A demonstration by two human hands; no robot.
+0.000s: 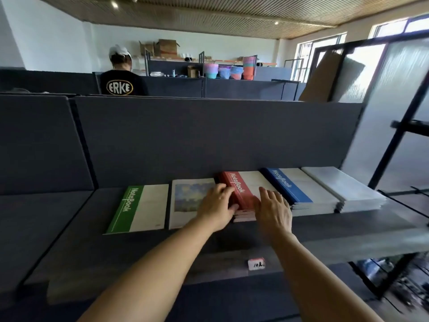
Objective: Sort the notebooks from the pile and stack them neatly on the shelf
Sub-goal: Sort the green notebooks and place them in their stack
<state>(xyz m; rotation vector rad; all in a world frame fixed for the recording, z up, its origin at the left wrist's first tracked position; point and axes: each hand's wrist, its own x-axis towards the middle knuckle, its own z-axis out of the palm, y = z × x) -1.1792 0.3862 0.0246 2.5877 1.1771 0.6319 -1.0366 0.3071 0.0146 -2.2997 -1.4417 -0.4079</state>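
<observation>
So we had both hands on the red notebook stack (241, 194), mid-row on the shelf (348, 231). The left hand (217, 206) lay against the stack's left long edge, fingers curled onto the red spine strip and the thumb tucked at the near left corner. The right hand (274, 209) rested flat on the white half of the top cover, fingers straight and spread, wrapped round nothing. So the left grip was closed on the stack's edge and the right was open, just pressing.

The key relation: the stack's long axis ran front to back, angled slightly away to the left, the same as its neighbours. It sat directly between the two hands, left hand at the spine side, right hand on top toward the blue side. Both were in contact, so neither was really nearer.

Neighbours: the picture-cover notebook (192, 201) touching or just beside on the left, partly under the left hand; the green notebook (139, 209) beyond it. The blue notebook stack (299, 189) was just beside on the right, then the white stack (343, 189).

Our read was that the hands were squaring up the stack: the near edges looked slightly staggered, so the push needed to run along the long axis and inward from the left. The risk was nudging the blue stack.
</observation>
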